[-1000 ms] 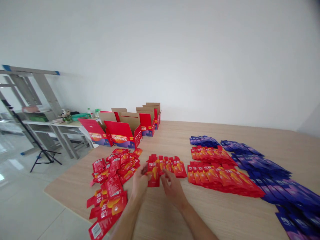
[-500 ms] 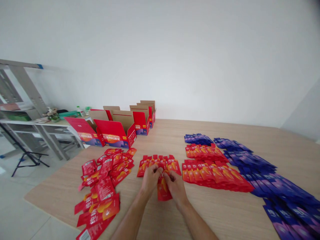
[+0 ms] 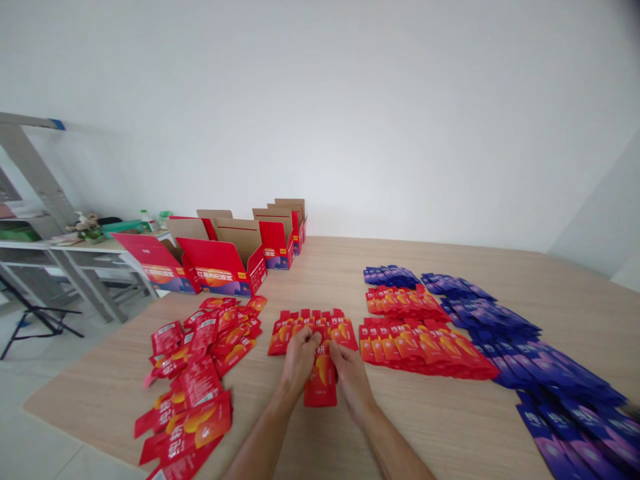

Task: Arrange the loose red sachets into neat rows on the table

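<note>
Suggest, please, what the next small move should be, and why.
Probably lower the red pouch onto the row of red pouches just beyond it: the left hand and right hand both hold it near its top, and the row's pouches lie overlapping, printed fronts up, just as its own front faces up.

left hand (image 3: pixel 300 357) near right hand (image 3: pixel 352 375) (both curled)

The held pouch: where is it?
The pouch is at the head view's lower centre, between left hand and right hand, in front of the small red row.
</note>
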The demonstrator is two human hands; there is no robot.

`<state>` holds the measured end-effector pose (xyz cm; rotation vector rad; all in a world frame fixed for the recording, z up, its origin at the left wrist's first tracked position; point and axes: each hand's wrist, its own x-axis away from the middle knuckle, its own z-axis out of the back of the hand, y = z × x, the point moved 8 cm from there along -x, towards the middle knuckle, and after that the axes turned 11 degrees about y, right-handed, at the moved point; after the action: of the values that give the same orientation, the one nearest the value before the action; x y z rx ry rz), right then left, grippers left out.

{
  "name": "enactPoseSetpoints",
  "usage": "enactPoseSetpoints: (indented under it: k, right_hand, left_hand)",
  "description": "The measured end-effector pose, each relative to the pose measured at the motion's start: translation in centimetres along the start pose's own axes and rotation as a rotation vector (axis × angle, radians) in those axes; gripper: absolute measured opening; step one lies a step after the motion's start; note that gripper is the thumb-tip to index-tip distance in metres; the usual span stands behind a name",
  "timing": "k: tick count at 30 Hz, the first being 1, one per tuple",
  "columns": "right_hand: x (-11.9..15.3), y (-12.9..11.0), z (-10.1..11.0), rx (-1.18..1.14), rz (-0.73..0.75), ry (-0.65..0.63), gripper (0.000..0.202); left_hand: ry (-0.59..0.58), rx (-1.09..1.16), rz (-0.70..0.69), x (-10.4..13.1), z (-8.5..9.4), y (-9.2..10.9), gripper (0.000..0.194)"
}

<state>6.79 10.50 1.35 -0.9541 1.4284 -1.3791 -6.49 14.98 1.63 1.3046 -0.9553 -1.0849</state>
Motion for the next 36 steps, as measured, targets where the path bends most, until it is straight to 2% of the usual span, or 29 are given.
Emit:
enactPoseSetpoints:
  k: [4,6,9,11,14,16,18,20,22,24,27,29,32,36]
  right_hand:
    - [-0.5,0.1,1.0,0.050,0.042,0.055,0.053]
    - [-0.9,-0.1,2.0,0.075,0.082,0.124,0.052]
    - [-1.5,-0.1,3.3,0.133,0.106,0.207,0.054]
    - [-1.7,0.2,3.6,0.140,0.082,0.209,0.056]
    - [-1.8,1.4,2.9,0.102,-0.017,0.135,0.052]
    - [-1.7,1.8,2.2,0.100,-0.004,0.093,0.045]
    - [-1.6,1.8,1.8,0.108,0.078,0.077,0.050]
    - [-1.7,2.0,1.6,0.116,0.124,0.068,0.055]
    - [-1.9,2.4,1.9,0.142,0.132,0.073,0.053]
    - [-2.2,2.5,2.3,0.209,0.147,0.089,0.046]
    - [-2.5,2.3,2.9,0.362,0.230,0.133,0.037]
    - [-2.4,1.7,3.0,0.481,0.346,0.173,0.035]
    - [-1.9,0.7,2.8,0.671,0.504,0.243,0.033]
    - [-1.8,0.4,2.5,0.861,0.521,0.297,0.029]
  left_hand:
    - [-0.031,0.003,-0.028,-0.3,-0.3,0.7,0.033]
    - [-0.060,0.038,0.057,0.3,-0.5,0.1,0.035]
    - [-0.176,0.017,0.200,1.8,-1.0,-1.2,0.031]
    - [-0.229,-0.002,0.195,2.0,-1.0,-1.5,0.025]
    - [-0.132,0.022,0.069,0.2,-0.2,-0.8,0.023]
    - [-0.031,-0.012,-0.005,-1.5,0.3,-0.5,0.024]
    - [0.017,-0.016,0.009,-2.9,0.2,-1.0,0.023]
    - [0.047,-0.003,0.061,-3.7,0.0,-2.0,0.033]
    - [0.056,0.003,0.088,-3.9,-0.3,-2.9,0.043]
    - [0.042,-0.024,0.072,-3.7,-0.6,-3.4,0.043]
    - [-0.020,-0.176,-0.009,-3.0,-1.1,-3.0,0.034]
    - [-0.059,-0.346,-0.099,-2.5,-1.5,-2.2,0.032]
    - [-0.047,-0.647,-0.205,-1.7,-1.8,-1.2,0.047]
    - [-0.057,-0.884,-0.223,-1.3,-2.2,-1.2,0.070]
